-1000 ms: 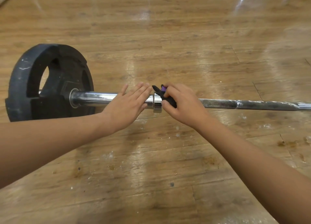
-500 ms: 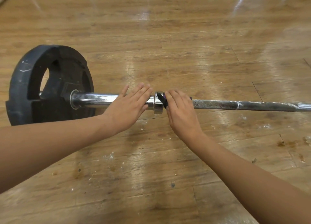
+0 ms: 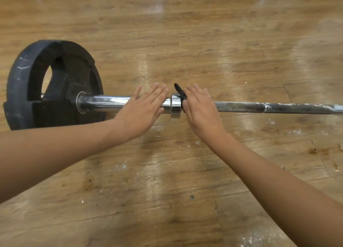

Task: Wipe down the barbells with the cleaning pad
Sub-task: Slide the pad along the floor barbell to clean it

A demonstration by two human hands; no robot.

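Broadly, the wooden floor (image 3: 167, 172) fills the view, scuffed and dotted with white flecks. Across it lies the barbell (image 3: 300, 108), running left to right, with 1 black plate (image 3: 70, 76) on its left end. Beside the plate the chrome sleeve (image 3: 104, 102) shines. Right of the collar (image 3: 176, 105) the shaft (image 3: 241, 107) is dull and blotched with grime and pale residue.

Judging by that, the wiping looks to be at an early stage. The pad sits at the inner start of the shaft, and nearly all the dirty length to the right appears unwiped. The next move likely calls for firm downward pressure while the pad is drawn rightward along the shaft, with the barbell kept from rolling. Reaching the underside would probably need the barbell turned.

The 2 forearms reach in from the lower edge and converge on the collar. The left hand (image 3: 143, 113) lies palm down across the sleeve, fingers straight and close together, tips near the collar. It grips nothing and seems to steady the barbell. The right hand (image 3: 200, 111) lies palm down over the shaft just right of the collar, fingers straight, pressing rather than curling.

Under it is the pad (image 3: 179, 90), dark and mostly hidden. 1 corner sticks up beyond the index finger, right beside the collar's right face.
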